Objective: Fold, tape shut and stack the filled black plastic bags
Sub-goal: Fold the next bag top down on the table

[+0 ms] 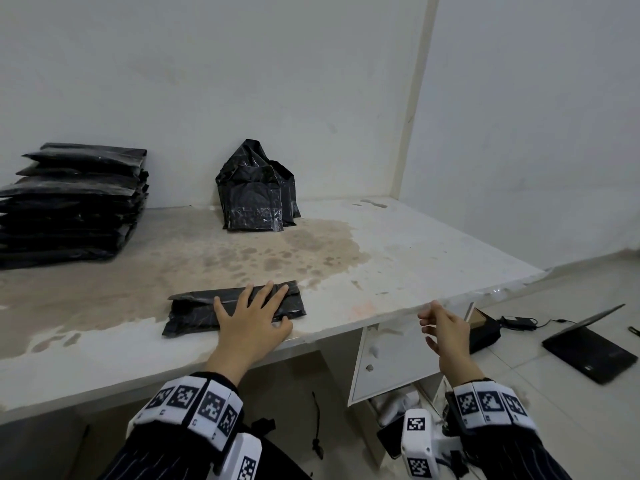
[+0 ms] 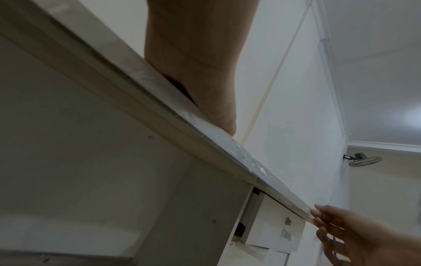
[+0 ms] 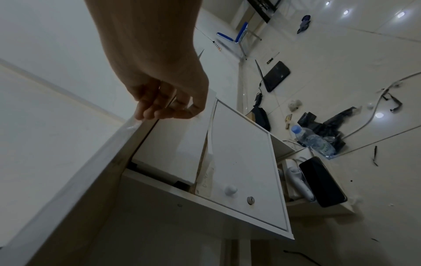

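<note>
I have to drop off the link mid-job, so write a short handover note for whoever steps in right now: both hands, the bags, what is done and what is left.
Left hand: flat, fingers spread, pressing the folded bag down near the table's front edge.
Right hand: at the table edge, fingertips on the clear tape stuck along it; whether it already grips a strip is unclear.
Done: a stack of closed bags sits far left.
Left: tape this bag shut and stack it, then the unfolded upright bags by the wall.
</note>
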